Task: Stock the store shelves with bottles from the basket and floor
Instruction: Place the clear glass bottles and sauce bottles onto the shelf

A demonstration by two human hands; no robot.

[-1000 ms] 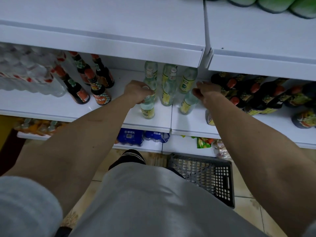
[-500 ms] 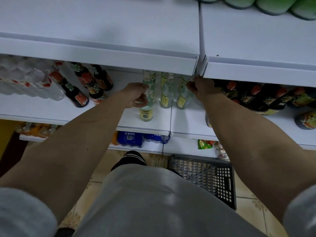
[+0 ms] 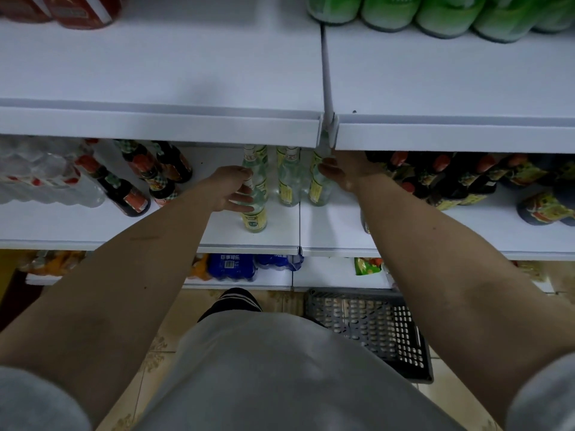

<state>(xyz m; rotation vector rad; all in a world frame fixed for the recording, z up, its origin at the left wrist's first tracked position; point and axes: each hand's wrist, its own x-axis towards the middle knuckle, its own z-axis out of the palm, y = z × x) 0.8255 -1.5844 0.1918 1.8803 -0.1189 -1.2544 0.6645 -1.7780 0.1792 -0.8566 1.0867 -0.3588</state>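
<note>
Standing on the middle shelf (image 3: 93,225), a clear bottle (image 3: 255,209) is gripped by the left hand (image 3: 228,189). Another clear bottle (image 3: 319,188) is touched by the right hand (image 3: 345,171); its grip cannot be told.

On the middle shelf (image 3: 93,225) we see a front bottle (image 3: 254,213) standing ahead of a row of bottles (image 3: 289,181). Our left hand (image 3: 228,189) wraps the front bottle; our right hand (image 3: 340,171) holds the rightmost bottle (image 3: 317,188) of the row. Sauce bottles (image 3: 133,185) stand to the left, more bottles (image 3: 460,181) to the right. The basket (image 3: 370,328) sits on the floor (image 3: 451,396) below, right of centre.
</note>
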